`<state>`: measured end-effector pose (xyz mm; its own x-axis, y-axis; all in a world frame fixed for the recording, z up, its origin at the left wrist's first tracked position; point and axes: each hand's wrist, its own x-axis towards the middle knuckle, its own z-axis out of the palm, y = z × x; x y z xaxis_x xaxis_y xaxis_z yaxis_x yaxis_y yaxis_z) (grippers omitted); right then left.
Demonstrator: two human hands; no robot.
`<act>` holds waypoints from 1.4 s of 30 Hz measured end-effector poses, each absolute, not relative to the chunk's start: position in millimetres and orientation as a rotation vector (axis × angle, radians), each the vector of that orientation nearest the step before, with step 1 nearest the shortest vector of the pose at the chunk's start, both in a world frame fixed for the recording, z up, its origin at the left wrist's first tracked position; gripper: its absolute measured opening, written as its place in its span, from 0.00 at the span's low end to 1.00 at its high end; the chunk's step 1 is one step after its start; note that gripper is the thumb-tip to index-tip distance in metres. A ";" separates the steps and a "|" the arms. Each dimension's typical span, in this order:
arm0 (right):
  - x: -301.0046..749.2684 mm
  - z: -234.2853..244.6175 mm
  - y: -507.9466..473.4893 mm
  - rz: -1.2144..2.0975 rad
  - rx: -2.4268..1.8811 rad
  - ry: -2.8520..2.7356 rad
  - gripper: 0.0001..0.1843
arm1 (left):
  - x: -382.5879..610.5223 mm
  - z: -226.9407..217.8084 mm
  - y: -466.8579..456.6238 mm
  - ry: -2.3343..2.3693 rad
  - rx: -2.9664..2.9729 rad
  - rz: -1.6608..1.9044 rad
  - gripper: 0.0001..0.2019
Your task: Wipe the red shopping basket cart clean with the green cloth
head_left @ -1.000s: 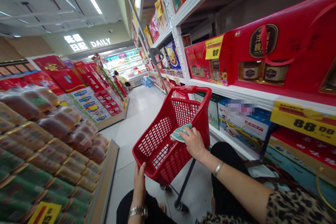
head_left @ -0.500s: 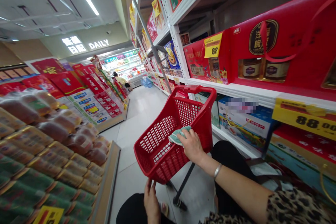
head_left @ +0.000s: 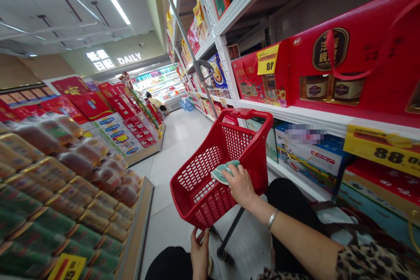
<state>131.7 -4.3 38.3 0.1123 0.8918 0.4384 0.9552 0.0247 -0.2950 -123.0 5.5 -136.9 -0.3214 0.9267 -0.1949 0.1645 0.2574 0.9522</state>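
A red plastic shopping cart (head_left: 205, 188) with perforated basket walls stands tilted in front of me on dark legs. My right hand (head_left: 241, 183), wearing a silver bracelet, presses a folded green-and-white cloth (head_left: 225, 172) over the basket's near side rim. At the basket's lower front corner, the fingertips of my left hand (head_left: 199, 249) are bent up against the underside and hold it there. A caster wheel (head_left: 225, 256) shows below the basket. My dark-clothed knees are on either side of the cart.
Shelves (head_left: 311, 111) with red gift boxes (head_left: 357, 65) and yellow price tags rise close on the right. Packaged goods (head_left: 75, 188) are stacked on a low display at left. A tiled aisle (head_left: 183, 129) leads to a lit cooler (head_left: 157, 83), with a person (head_left: 154, 101) near it.
My left hand has shifted slightly right along the basket's bottom edge, its fingers more bent. The right hand and cloth stay at the rim. The whole view has shifted a little.
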 end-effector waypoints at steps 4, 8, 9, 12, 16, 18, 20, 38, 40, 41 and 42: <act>131.3 35.4 -3.9 -0.164 -1.869 -1.782 0.29 | -127.2 -137.6 11.2 1.752 1.065 1.165 0.29; 133.1 34.5 -4.9 -0.171 -1.862 -1.773 0.30 | -132.0 -145.2 16.2 1.736 1.052 1.234 0.24; 133.9 34.4 -5.3 -0.175 -1.857 -1.774 0.30 | -133.1 -147.6 17.0 1.715 1.049 1.244 0.24; 137.0 34.0 -6.0 -0.200 -1.837 -1.778 0.30 | -135.7 -154.4 18.2 1.662 1.036 1.264 0.26; 138.8 29.9 -6.5 -0.224 -1.807 -1.771 0.30 | -135.6 -159.2 19.2 1.657 1.005 1.234 0.26; 136.8 24.3 -7.7 -0.240 -1.773 -1.771 0.30 | -134.2 -159.5 20.0 1.669 0.997 1.222 0.26; 132.3 16.1 -10.5 -0.273 -1.707 -1.768 0.30 | -132.5 -158.8 20.6 1.682 0.994 1.227 0.25; 92.3 -43.2 -24.3 -0.599 -1.066 -1.996 0.12 | -135.6 -165.6 22.2 1.610 0.967 1.269 0.22; 96.9 -48.5 -20.2 -0.591 -1.134 -1.990 0.13 | -132.8 -161.8 20.9 1.603 0.968 1.276 0.23; 100.0 -51.0 -18.6 -0.593 -1.151 -1.980 0.13 | -131.7 -160.1 20.2 1.601 0.970 1.279 0.24; 103.5 -53.1 -17.2 -0.598 -1.160 -1.964 0.13 | -130.9 -158.6 19.6 1.603 0.970 1.277 0.24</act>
<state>103.5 -17.2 -53.1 -0.2954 0.5209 0.8009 0.8789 0.4768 0.0140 -130.9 19.6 -158.6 -0.3409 0.9286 -0.1467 0.0647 0.1789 0.9817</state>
